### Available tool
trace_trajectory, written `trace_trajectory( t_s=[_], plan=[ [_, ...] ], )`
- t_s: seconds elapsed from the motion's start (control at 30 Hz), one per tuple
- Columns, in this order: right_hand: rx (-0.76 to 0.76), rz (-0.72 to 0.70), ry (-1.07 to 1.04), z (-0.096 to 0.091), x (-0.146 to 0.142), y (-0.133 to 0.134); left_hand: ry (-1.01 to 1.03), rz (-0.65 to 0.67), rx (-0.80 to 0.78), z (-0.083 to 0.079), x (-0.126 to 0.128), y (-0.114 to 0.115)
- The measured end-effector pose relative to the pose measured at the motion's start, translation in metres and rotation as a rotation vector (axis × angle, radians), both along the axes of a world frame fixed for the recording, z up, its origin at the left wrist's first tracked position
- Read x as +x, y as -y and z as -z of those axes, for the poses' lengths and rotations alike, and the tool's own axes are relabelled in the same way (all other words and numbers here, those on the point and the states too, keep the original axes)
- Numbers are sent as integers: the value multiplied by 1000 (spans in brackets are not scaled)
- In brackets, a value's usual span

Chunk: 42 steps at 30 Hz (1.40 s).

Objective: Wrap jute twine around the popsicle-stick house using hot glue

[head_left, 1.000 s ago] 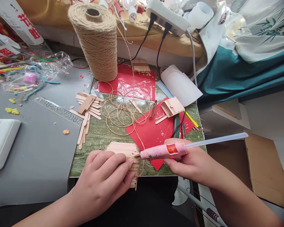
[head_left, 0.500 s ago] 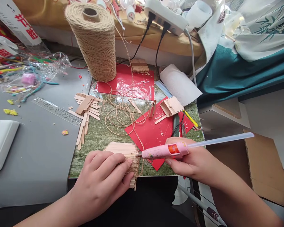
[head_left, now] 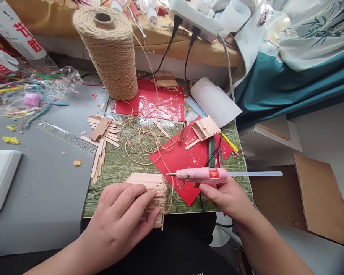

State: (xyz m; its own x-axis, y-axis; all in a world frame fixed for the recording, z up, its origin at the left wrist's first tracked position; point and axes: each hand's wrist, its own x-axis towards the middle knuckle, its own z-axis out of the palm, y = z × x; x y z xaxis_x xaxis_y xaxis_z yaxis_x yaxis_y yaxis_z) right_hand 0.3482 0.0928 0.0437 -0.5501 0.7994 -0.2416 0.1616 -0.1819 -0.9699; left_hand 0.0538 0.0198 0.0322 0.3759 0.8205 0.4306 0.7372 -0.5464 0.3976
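Note:
My left hand (head_left: 123, 221) lies over a panel of popsicle sticks (head_left: 147, 182) at the near edge of the green mat (head_left: 117, 164), fingers closed on it and thumb under its edge. Jute twine (head_left: 162, 198) is wound round the panel's right end. My right hand (head_left: 226, 196) grips a pink glue gun (head_left: 202, 175) with a clear glue stick (head_left: 255, 173) out the back. Its nozzle is level, a little above and right of the panel, not touching it.
A big spool of jute twine (head_left: 109, 49) stands at the back, loose loops (head_left: 143, 133) trailing to the panel. Loose popsicle sticks (head_left: 103, 133), red paper sheets (head_left: 183, 156), a small stick piece (head_left: 206, 128), a ruler (head_left: 65, 135), and a power strip (head_left: 195, 17) are around.
The glue gun has lifted off the twine-wrapped end of the panel and swung level, moving up and slightly right. My left hand stays on the panel.

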Motion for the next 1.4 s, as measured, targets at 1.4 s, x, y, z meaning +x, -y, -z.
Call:
trace_trajectory(
  t_s=[1.4],
  plan=[
    [-109, 125, 187, 22, 11, 18, -53, -13, -91, 0, -1, -4]
  ],
)
